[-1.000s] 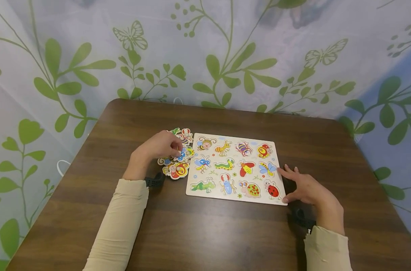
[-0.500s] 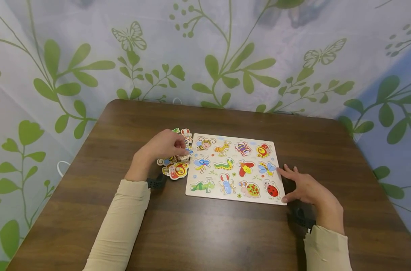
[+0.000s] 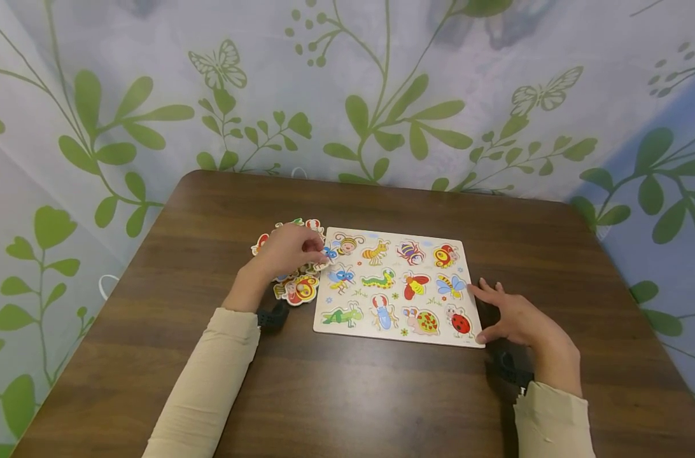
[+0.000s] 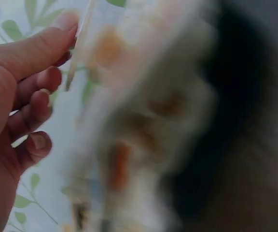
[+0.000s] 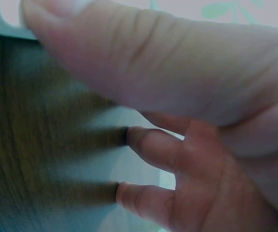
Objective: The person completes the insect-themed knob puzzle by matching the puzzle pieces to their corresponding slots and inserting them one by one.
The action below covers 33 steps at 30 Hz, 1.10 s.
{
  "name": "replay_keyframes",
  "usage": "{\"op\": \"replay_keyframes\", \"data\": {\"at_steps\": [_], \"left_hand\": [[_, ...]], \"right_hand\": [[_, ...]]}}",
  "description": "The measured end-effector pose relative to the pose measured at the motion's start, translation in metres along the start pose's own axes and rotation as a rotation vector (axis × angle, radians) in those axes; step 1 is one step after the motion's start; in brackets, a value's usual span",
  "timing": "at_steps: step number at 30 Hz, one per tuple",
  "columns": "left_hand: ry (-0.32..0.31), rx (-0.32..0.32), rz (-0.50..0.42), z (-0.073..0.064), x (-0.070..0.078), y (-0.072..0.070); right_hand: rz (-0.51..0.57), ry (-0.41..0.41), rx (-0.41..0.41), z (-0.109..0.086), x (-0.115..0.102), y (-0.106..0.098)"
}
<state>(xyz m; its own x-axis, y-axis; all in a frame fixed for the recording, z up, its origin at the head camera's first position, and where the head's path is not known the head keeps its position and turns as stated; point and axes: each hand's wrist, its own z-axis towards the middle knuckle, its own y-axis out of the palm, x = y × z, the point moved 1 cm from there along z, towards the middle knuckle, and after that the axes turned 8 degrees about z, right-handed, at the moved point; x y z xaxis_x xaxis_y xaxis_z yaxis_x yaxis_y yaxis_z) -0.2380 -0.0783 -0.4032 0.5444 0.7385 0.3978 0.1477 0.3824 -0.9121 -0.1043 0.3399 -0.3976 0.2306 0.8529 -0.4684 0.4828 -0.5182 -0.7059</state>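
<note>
In the head view a wooden puzzle board (image 3: 361,327) with printed insects in shallow recesses lies flat on the table. My left hand (image 3: 284,251) pinches a blue insect puzzle piece (image 3: 328,254) between thumb and fingers, over the board's upper left edge. The left wrist view shows the edge of the pinched piece (image 4: 78,46), thin and nearly upright. Beneath and around that hand lie loose puzzle pieces (image 3: 300,290), partly covered by it. My right hand (image 3: 522,321) rests at the board's right side, fingers spread, thumb on the near corner and index finger at the edge.
The brown wooden table (image 3: 370,401) extends on all sides of the board. Behind it hangs a pale cloth (image 3: 301,83) printed with green leaves and butterflies. A black wrist strap (image 3: 273,315) sits on my left wrist.
My left hand has lifted the blue insect piece from the pile and moved right with it to the board's left edge, uncovering more pieces behind. The right hand has stayed in place.
</note>
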Motion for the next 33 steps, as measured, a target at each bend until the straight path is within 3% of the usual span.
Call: {"op": "replay_keyframes", "data": {"at_steps": [8,11,17,20,27,33], "left_hand": [[-0.044,0.101,-0.015,-0.004,-0.018,0.015],[-0.044,0.081,-0.079,-0.005,-0.023,0.017],[-0.012,-0.024,-0.275,-0.007,-0.030,0.019],[-0.005,-0.049,-0.317,-0.008,-0.032,0.018],[-0.036,-0.023,-0.350,-0.007,-0.029,0.019],[0.003,0.045,-0.322,-0.006,-0.024,0.024]], "right_hand": [[0.001,-0.002,-0.001,0.000,0.000,0.000],[0.005,0.009,-0.001,0.001,-0.001,0.000],[0.002,0.006,0.000,0.000,0.000,-0.001],[-0.003,0.000,0.002,0.000,0.000,0.000],[-0.018,-0.013,0.007,0.000,0.003,0.000],[-0.012,-0.004,0.003,0.000,0.002,0.000]]}}
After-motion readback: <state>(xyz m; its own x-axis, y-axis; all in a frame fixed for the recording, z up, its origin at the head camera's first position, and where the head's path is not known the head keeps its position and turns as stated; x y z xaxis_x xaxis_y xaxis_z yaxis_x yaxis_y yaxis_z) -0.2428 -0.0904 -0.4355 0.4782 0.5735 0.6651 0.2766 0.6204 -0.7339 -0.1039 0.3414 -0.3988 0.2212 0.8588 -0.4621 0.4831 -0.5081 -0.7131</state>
